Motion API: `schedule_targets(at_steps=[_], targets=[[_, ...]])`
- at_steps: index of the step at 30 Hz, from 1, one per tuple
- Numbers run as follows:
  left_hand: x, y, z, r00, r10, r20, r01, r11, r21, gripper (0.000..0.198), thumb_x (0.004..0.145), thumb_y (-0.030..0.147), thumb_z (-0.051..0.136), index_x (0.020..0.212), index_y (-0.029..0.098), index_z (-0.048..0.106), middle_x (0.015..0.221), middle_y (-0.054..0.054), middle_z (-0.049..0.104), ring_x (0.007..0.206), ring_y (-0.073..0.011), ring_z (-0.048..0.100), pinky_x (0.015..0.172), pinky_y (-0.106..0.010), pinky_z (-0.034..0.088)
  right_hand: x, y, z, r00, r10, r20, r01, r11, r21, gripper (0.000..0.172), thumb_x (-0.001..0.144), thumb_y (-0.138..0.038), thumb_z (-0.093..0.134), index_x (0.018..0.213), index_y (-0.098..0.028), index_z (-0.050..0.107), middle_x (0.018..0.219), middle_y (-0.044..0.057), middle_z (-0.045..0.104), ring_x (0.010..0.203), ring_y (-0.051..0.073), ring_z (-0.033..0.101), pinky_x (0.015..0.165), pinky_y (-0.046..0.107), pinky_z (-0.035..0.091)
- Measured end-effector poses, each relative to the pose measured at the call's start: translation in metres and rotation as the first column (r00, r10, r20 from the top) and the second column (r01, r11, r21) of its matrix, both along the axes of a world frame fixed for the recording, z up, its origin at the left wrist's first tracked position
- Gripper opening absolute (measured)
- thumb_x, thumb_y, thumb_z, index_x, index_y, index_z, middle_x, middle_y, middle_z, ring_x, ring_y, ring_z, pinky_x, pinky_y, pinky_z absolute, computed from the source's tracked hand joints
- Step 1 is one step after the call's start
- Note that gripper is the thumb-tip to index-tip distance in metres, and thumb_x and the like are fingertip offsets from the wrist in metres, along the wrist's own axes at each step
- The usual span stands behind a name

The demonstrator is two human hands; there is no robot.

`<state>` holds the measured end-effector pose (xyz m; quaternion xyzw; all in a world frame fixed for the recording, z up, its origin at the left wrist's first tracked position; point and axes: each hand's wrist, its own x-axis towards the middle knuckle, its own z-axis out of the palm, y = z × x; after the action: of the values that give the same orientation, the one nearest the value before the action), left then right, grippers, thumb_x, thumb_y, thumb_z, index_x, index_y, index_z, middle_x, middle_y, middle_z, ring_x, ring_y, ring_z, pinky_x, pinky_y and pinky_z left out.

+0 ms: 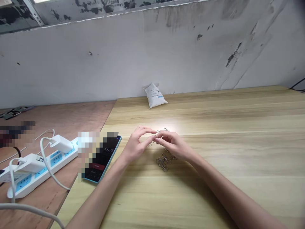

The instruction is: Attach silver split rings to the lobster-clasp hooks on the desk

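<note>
Reaching over a pale wooden table [221, 197] with soft yellow stripes, both hands close together above a loose heap of small silver metal clasps with rings [164, 161]. Left hand [135, 145] coming in from the lower left, right hand [175, 144] from the lower right, each one curled in, with the tips almost meeting in the middle. Fingers [152, 138] looking pinched, not open wide, maybe gripping one tiny metal ring [157, 136], though too small and too hidden to say for sure. Heap lying partly under the hands and spreading toward the person, near the middle of the table. Looking like fiddly work on one small piece, with many more pieces lying in the heap. Seeming to need slow, steady pinching now, since a small ring can slip. Off to the left, a black phone with a blue edge [102, 158] showing 53:22, lying near a long white power strip with blue sockets [40, 168], and farther off, a small white sack [154, 95] leaning on a grey stained wall [152, 54]
</note>
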<state>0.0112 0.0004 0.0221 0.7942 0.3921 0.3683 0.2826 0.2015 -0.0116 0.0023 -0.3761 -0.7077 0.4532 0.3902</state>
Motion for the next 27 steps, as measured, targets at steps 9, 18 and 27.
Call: schedule_targets(at_steps=[9, 18, 27], targets=[[-0.0008, 0.0000, 0.0009, 0.995, 0.061, -0.073, -0.055, 0.995, 0.088, 0.007, 0.088, 0.024, 0.061, 0.086, 0.022, 0.068, 0.101, -0.004, 0.066, 0.100, -0.0203, 0.060, 0.089, -0.037, 0.047, 0.0006, 0.0001, 0.0008, 0.998, -0.006, 0.060, 0.005, 1.000, 0.027, 0.034, 0.092, -0.046, 0.051, 0.079, -0.017, 0.064, 0.070, -0.001, 0.050, 0.058, 0.010, 0.035, 0.051, 0.023, 0.028], [0.0040, -0.0005, -0.0069, 0.893, 0.125, -0.432, 0.122, 0.858, 0.500, 0.017, 0.092, 0.014, 0.050, 0.094, 0.022, 0.065, 0.112, -0.005, 0.066, 0.109, -0.0224, 0.055, 0.094, -0.039, 0.037, 0.0060, 0.0007, 0.0086, 0.994, -0.020, 0.104, 0.033, 0.992, -0.120, 0.045, 0.092, -0.054, 0.047, 0.070, -0.016, 0.058, 0.059, -0.004, 0.035, 0.054, 0.009, 0.030, 0.050, 0.024, 0.023], [0.0042, -0.0028, -0.0044, 0.923, 0.163, -0.348, 0.043, 0.855, 0.516, 0.014, 0.092, 0.020, 0.055, 0.094, 0.024, 0.068, 0.114, -0.006, 0.065, 0.110, -0.0230, 0.054, 0.092, -0.039, 0.040, 0.0055, 0.0001, 0.0064, 0.988, 0.054, -0.146, -0.113, 0.891, -0.440, 0.046, 0.088, -0.058, 0.051, 0.069, -0.017, 0.054, 0.051, -0.008, 0.027, 0.046, 0.007, 0.019, 0.044, 0.023, 0.014]])
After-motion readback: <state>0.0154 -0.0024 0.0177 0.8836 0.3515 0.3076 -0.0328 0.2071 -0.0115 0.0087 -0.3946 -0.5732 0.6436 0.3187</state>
